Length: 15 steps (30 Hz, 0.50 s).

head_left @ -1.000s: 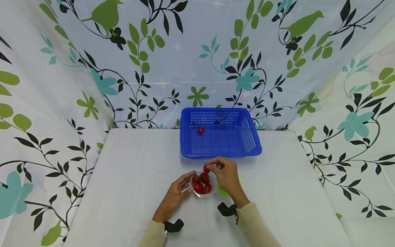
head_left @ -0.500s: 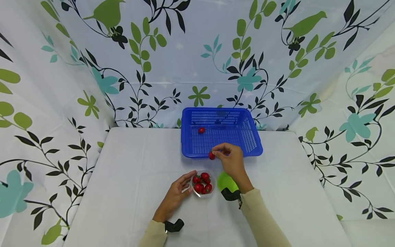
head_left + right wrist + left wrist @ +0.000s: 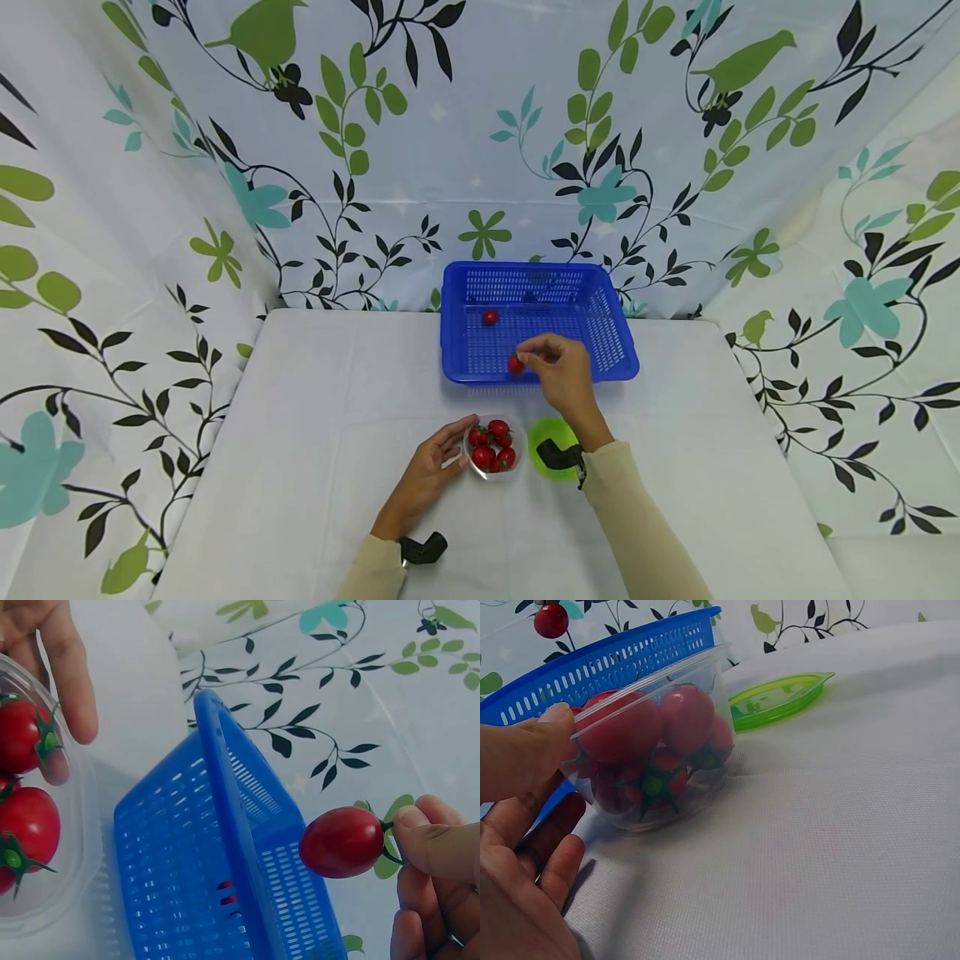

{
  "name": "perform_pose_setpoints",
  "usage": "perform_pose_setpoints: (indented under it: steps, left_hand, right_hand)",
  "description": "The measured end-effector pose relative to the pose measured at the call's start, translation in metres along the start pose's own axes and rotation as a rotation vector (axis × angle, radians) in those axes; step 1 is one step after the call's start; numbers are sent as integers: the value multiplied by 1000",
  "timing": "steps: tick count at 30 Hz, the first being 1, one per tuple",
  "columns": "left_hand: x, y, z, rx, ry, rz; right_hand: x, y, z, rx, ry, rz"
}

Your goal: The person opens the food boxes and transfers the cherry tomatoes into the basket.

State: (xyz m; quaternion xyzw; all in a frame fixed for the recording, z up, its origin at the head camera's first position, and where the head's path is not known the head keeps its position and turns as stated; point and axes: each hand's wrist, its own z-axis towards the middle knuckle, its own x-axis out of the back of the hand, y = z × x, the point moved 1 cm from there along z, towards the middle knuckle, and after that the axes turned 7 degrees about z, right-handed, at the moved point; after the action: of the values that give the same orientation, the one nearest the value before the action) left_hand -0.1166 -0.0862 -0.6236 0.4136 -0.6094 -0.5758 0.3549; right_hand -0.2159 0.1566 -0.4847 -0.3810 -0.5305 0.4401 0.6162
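My right hand (image 3: 564, 372) is above the front part of the blue basket (image 3: 615, 367). Its thumb and fingertips pinch a cherry tomato (image 3: 341, 841) by its green stem, and the fruit hangs clear of the basket. My left hand (image 3: 429, 468) rests against the left side of a clear plastic container (image 3: 491, 477), one fingertip at the rim in the left wrist view. Several red tomatoes (image 3: 622, 727) with green calyxes fill that container. A single tomato (image 3: 490, 317) lies on the basket floor towards the left.
Right of the container a green lid (image 3: 542, 433) lies on the white-covered table (image 3: 337, 400), partly hidden by the right wrist's black camera mount (image 3: 558, 455). The basket stands at the table's back edge, before a patterned cloth (image 3: 442, 125).
My right hand has lifted the tomato from the container and carried it forward over the basket's front rim, uncovering the green lid. My left hand has stayed at the container.
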Motion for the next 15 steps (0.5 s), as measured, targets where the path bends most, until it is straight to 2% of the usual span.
perform_pose_setpoints:
  steps: [15]
  left_hand:
    - [0, 0, -1, 16, 6, 3]
  right_hand:
    - [0, 6, 25, 9, 12, 2]
